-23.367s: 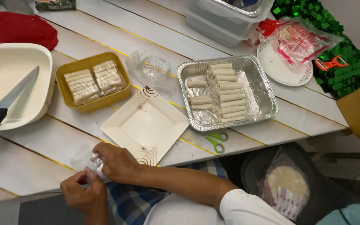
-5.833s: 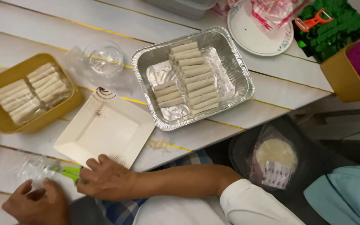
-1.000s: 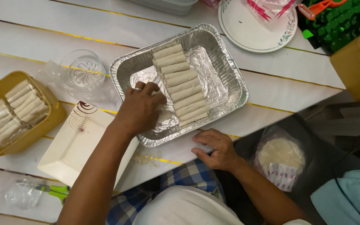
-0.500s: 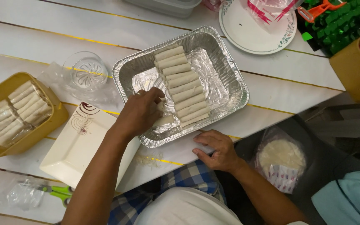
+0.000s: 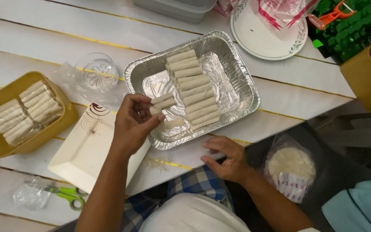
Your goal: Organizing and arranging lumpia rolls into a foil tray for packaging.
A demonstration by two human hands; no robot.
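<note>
Nearest us, our right hand (image 5: 226, 160) rests open on the table edge (image 5: 194, 157). Beyond it our left hand (image 5: 132, 122) pinches rolled wrappers (image 5: 162, 103) over the foil tray (image 5: 237, 77). We judge placing is under way; next calls for setting them down beside the row of rolls (image 5: 192, 88).

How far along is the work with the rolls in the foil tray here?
Done: a full column of rolls lines the foil tray. In hand: the left hand pinches rolls over the tray's left side; the right hand rests on the table edge. Left: the tray's left side is mostly bare.
</note>
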